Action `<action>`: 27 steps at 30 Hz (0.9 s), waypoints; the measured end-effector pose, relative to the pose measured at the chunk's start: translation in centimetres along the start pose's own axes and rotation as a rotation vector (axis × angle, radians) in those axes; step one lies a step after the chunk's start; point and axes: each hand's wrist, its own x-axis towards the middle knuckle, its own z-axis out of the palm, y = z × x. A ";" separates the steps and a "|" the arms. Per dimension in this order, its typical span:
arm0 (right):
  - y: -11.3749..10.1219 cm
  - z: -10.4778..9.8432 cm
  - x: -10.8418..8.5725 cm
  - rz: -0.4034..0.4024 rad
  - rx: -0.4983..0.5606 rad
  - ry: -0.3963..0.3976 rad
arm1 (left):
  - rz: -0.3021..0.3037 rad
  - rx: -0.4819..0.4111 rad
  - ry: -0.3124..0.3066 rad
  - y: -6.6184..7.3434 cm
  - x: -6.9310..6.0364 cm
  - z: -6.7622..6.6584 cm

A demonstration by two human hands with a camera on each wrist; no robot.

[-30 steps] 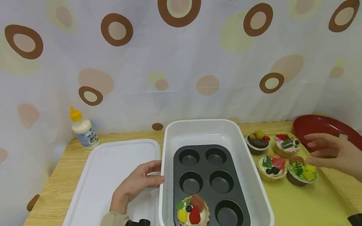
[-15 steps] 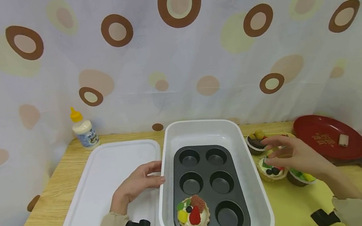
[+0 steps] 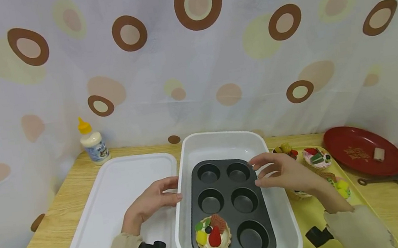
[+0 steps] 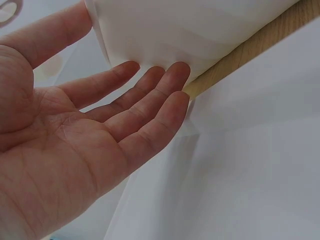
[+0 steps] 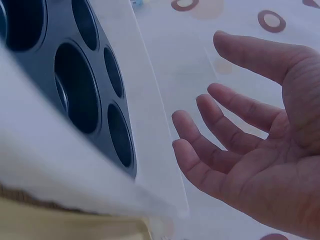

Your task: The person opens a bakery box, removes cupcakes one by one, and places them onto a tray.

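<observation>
A white rectangular basin [image 3: 286,230] holds a dark muffin tin [image 3: 230,220]. One fruit tart [image 3: 213,236] sits in the tin's near left cup. My left hand [image 3: 152,201] is at the basin's left wall, its relaxed fingertips against or very close to the outside. In the left wrist view, nothing lies in that palm. My right hand [image 3: 281,172] hovers over the basin's right side, beside the tin's far right cup. The right wrist view shows those fingers [image 5: 190,160] spread and loosely bent, holding nothing. Toy cakes on the yellow tray are partly hidden behind the right hand and forearm.
Left of the basin lies a white lid-like board [image 3: 133,170], with a yellow-capped bottle [image 3: 94,144] behind it. The yellow tray [image 3: 349,200] bears several cakes, including a pink-topped one [image 3: 317,158]. A red plate [image 3: 356,143] and brown spoon [image 3: 391,178] are far right.
My right hand has swept left from beside the red plate, across the yellow tray, to above the basin's right side. The left hand, tin and tart stay put.
</observation>
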 end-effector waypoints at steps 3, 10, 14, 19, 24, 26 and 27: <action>0.0 1.0 1.1 -0.039 0.031 -0.071 | 0.004 0.002 -0.002 0.1 0.0 0.0; -0.7 3.7 3.6 -0.070 0.029 -0.232 | -0.004 0.002 0.003 0.0 -0.1 0.0; -1.1 5.3 4.8 -0.089 0.038 -0.312 | 0.006 -0.001 -0.006 0.1 -0.1 -0.1; -1.4 6.9 5.8 -0.109 0.057 -0.409 | 0.006 -0.007 -0.011 0.2 -0.1 -0.1; -1.4 7.9 6.1 -0.097 0.061 -0.421 | -0.007 0.002 0.000 0.3 -0.1 -0.1; -1.3 8.1 6.2 -0.095 0.058 -0.428 | -0.010 0.003 0.001 0.3 -0.1 -0.1; -1.2 8.2 6.2 -0.094 0.054 -0.438 | -0.010 0.004 0.001 0.2 -0.1 -0.1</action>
